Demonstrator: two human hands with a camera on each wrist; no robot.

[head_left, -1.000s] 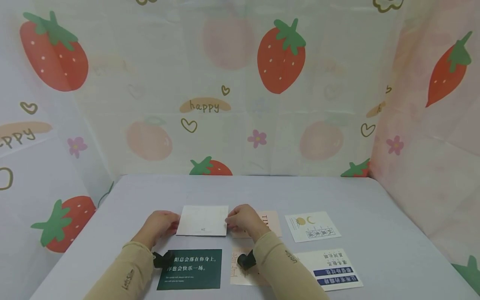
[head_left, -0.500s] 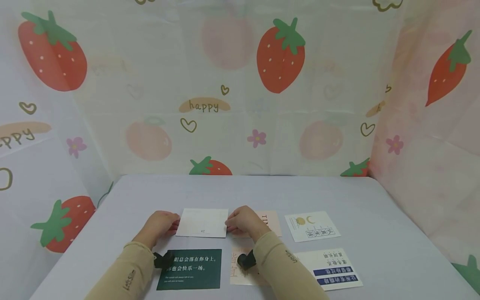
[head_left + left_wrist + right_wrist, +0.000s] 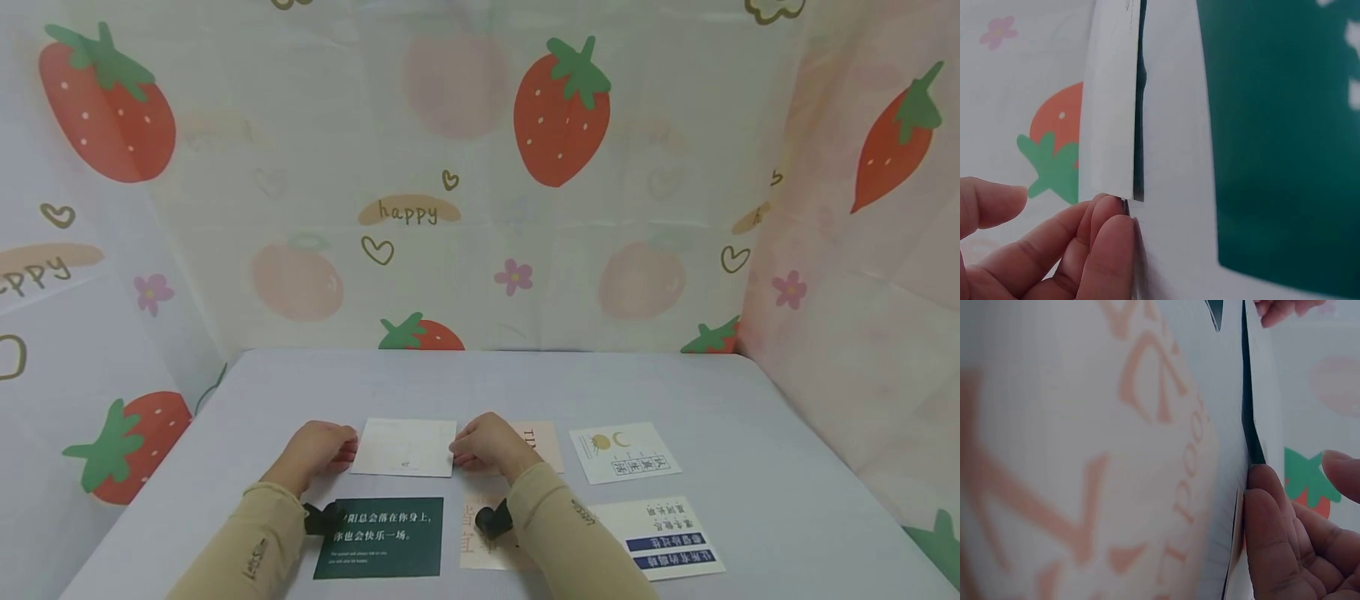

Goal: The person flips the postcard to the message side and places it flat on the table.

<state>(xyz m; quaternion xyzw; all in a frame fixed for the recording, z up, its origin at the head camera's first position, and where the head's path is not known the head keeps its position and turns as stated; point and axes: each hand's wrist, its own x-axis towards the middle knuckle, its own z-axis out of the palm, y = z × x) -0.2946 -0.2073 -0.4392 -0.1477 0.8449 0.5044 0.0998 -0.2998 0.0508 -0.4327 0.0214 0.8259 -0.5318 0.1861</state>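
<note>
A white card (image 3: 405, 447) with a small grey mark lies on the table between the two hands, its underside dark green in the wrist views. At its left edge is my left hand (image 3: 321, 447); in the left wrist view the fingertips (image 3: 1109, 209) are at the card's corner and the thumb (image 3: 994, 201) stands apart. My right hand (image 3: 495, 442) is at the card's right edge, fingertips (image 3: 1263, 478) touching its corner, thumb (image 3: 1342, 472) held away. A pale pink card (image 3: 542, 442) with red letters lies partly beneath the right hand.
Nearer on the white table (image 3: 300, 383) lie a dark green card (image 3: 382, 550) with white writing and a pale card (image 3: 487, 560) with orange characters, partly behind the right sleeve. To the right are a sun-and-moon card (image 3: 637, 467) and a card with blue bands (image 3: 675, 525).
The white card has come down slightly toward me and lies flatter. The left fingers have drawn back a little from its left edge; the right hand has barely moved.
</note>
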